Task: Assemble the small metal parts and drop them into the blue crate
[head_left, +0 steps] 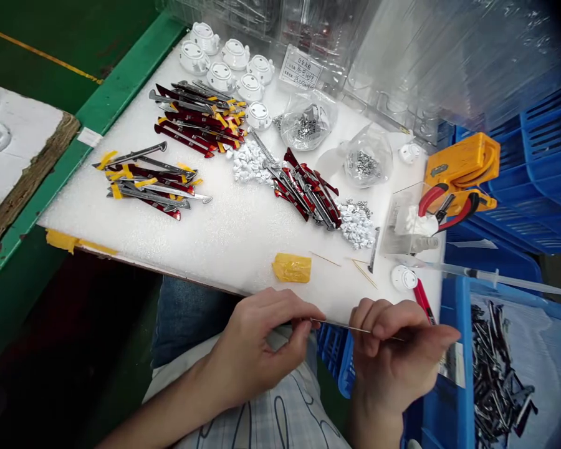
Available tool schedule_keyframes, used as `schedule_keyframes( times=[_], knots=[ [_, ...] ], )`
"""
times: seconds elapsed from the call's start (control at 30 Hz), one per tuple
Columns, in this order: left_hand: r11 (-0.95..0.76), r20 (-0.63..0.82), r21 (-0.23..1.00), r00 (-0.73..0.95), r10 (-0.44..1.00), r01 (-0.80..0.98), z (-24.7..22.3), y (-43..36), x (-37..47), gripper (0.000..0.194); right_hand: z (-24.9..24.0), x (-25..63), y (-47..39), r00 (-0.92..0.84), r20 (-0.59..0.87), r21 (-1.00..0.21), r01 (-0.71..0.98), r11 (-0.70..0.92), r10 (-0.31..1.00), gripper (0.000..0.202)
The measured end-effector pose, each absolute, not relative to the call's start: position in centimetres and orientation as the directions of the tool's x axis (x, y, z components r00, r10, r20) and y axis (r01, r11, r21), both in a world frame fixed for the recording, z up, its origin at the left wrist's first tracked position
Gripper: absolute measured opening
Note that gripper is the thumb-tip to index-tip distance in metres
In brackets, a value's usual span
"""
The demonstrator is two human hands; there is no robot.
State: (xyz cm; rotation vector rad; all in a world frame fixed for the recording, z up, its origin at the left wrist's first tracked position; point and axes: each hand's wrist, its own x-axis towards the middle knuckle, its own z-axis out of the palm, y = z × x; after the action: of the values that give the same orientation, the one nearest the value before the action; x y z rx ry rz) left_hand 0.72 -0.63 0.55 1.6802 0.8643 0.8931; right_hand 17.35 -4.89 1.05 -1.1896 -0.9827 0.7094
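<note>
Both hands are at the near edge of the white foam-topped table, right of centre. Left hand: thumb and index pinching the left end of a thin stick; tiny dark bit at that tip, too small to identify. Right hand: fingers curled, grasping the right part of the same stick, palm turned up. Stick lies roughly level between the hands, in front of the near table edge.

Just beyond the hands: yellow block on the left, loose thin sticks right of it, then a single dark strip. Near right corner: white round piece, with a red-handled tool just beside it. Behind those, a clear box with red-and-black pliers in it; orange dispenser farther right.

Mid-table: pile of red and silver strips, small white parts at its right end. Beyond: two clear bags of small metal bits. Left side: two batches of yellow-taped strips. Far left: group of white round pieces. Near right, off the table: blue crate holding dark metal strips.
</note>
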Motion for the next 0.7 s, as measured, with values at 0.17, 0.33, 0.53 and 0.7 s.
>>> schedule_keyframes(
  times=[0.17, 0.33, 0.53, 0.7],
  knots=[
    [-0.426, 0.308, 0.875, 0.418, 0.855, 0.228, 0.3, -0.7, 0.8, 0.026, 1.1, 17.0, -4.8, 0.448, 0.283, -0.959, 0.114, 0.260, 0.848, 0.057],
    [-0.554, 0.412, 0.774, 0.420, 0.809, 0.307, 0.2, -0.7, 0.6, 0.024, 1.2, 17.1, -4.7, 0.450, 0.304, -0.953, 0.125, 0.278, 0.840, 0.056],
    [-0.531, 0.396, 0.780, 0.395, 0.829, 0.331, 0.4, -1.1, 1.2, 0.027, 1.1, 16.6, -4.6, 0.448, 0.272, -0.960, 0.062, 0.273, 0.852, 0.057],
    [-0.332, 0.266, 0.909, 0.262, 0.928, 0.253, 0.9, -0.4, -0.9, 0.028, 1.5, 18.4, -4.8, 0.620, 0.246, -0.958, 0.037, 0.285, 0.745, 0.059]
  ],
)
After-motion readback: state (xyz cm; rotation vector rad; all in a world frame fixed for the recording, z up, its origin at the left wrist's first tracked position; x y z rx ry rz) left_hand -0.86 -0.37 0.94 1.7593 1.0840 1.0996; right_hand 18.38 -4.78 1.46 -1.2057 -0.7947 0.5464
